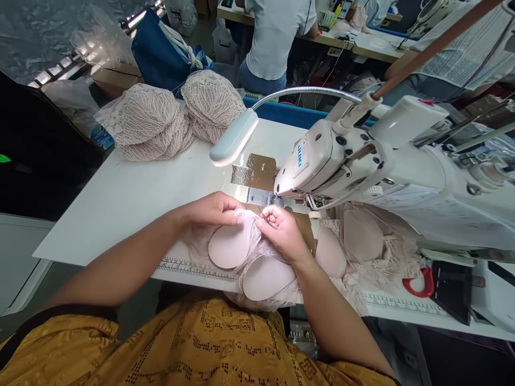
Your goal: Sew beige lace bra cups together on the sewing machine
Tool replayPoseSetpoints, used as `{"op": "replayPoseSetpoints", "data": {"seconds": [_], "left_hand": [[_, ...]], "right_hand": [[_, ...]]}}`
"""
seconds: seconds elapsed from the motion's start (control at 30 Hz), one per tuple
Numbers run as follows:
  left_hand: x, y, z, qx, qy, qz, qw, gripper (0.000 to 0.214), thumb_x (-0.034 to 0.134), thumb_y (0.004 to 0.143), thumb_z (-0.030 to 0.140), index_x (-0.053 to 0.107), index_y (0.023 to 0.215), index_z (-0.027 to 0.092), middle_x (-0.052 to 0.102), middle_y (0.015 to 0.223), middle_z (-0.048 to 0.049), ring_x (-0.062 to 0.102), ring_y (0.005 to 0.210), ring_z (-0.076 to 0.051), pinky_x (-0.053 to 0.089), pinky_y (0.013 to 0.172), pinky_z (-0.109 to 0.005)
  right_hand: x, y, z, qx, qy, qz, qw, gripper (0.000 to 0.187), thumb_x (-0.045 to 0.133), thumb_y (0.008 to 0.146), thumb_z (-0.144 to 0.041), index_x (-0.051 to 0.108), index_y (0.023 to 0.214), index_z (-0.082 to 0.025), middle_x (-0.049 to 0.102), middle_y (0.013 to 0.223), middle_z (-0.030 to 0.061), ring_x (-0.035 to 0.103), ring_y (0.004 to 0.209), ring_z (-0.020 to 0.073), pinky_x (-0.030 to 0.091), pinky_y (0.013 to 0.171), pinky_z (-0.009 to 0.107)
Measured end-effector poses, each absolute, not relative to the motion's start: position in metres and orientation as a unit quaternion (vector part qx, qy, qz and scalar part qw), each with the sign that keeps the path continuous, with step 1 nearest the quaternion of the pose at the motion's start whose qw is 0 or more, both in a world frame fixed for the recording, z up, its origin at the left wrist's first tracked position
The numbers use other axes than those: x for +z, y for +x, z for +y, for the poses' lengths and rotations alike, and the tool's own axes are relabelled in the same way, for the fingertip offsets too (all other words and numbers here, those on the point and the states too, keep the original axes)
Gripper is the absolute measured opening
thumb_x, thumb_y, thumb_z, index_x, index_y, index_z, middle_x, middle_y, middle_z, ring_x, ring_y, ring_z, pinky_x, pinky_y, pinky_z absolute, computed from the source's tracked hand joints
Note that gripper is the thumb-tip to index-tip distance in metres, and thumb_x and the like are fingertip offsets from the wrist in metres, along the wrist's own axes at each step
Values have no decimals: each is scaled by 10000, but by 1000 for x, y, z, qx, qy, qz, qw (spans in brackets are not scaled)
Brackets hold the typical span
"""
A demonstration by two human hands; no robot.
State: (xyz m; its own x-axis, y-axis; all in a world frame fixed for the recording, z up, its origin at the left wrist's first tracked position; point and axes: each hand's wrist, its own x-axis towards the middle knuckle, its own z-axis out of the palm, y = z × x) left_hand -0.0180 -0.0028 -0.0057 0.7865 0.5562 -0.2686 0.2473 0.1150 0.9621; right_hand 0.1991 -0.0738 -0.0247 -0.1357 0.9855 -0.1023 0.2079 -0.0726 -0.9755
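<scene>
A pale pink lace bra [231, 246] with smooth padded cups lies across the front edge of the sewing table, partly hanging over it. My left hand [217, 209] is closed on the bra's upper edge, thumb on top of the cup. Close beside it, my right hand [279, 228] pinches the lace edge between thumb and fingers. A thin dark sliver shows at these fingertips, too small to name. Both hands are just in front of the sewing machine's needle area [276, 198], and the fabric under the fingers is hidden.
The white sewing machine [317, 155] stands to the right, a lamp [233, 139] reaching over the table. Two stacks of lace cups [147, 120] sit at back left. More lace bras [362, 236], red-handled scissors [420, 283] and a dark phone-like device [453, 289] lie right.
</scene>
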Motion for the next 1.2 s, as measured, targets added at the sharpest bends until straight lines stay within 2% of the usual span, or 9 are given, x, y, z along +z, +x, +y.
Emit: {"op": "replayPoseSetpoints", "data": {"seconds": [0.1,0.47,0.63,0.73,0.8,0.97,1.03,1.1,1.2], "left_hand": [[-7,-30,7,111,663,350,652,267,729,764,366,644,728,115,579,642,9,518,574,-102,364,504,-194],[-10,-51,23,106,660,410,621,271,733,738,392,684,788,131,589,642,-1,491,556,-97,350,506,-196],[-8,-51,22,115,665,385,629,242,736,729,363,695,791,132,602,654,-4,518,581,-108,371,522,-199],[-7,-51,22,128,656,367,647,250,737,721,348,702,833,127,643,728,-22,575,655,-129,429,590,-212],[-7,-50,21,129,643,363,662,276,739,717,343,701,881,124,668,794,-38,607,712,-146,464,646,-231],[-12,-40,15,158,616,371,677,408,777,675,344,650,999,132,675,935,-57,638,821,-181,497,710,-269],[-14,-34,10,170,623,387,658,552,796,660,351,617,1143,153,660,1079,-87,638,944,-215,500,774,-290],[-16,-27,5,176,642,400,630,662,816,635,353,591,1228,166,624,1210,-112,605,1077,-253,486,853,-309],[-17,-19,-3,159,664,379,624,599,790,637,346,622,1172,137,652,1152,-107,612,1045,-269,488,820,-308]], "right_hand": [[-28,205,-72,468,-556,-560,398,178,638,816,-334,511,778,-215,485,676,-51,457,612,113,370,577,237],[-32,213,-70,388,-606,-594,360,167,608,817,-358,525,768,-221,523,683,-42,486,641,130,380,619,244],[0,225,-82,292,-666,-645,236,219,549,861,-443,631,882,-240,684,840,18,594,752,197,405,653,287],[25,244,-102,258,-680,-664,174,305,565,858,-492,662,1027,-258,719,948,65,640,829,249,426,648,306],[34,257,-119,264,-674,-677,133,323,588,846,-505,667,1030,-251,722,978,79,655,857,268,442,648,312],[21,268,-163,333,-648,-685,26,261,642,813,-475,658,922,-238,707,823,31,625,712,226,417,591,290],[9,262,-174,328,-648,-687,22,216,590,850,-414,594,745,-225,652,701,9,580,644,200,381,561,279],[1,254,-179,313,-657,-684,47,272,532,881,-385,518,661,-226,591,623,-1,538,593,186,362,537,277],[-3,246,-177,279,-662,-682,135,269,501,900,-390,511,684,-230,622,720,26,581,680,205,426,603,293]]}}
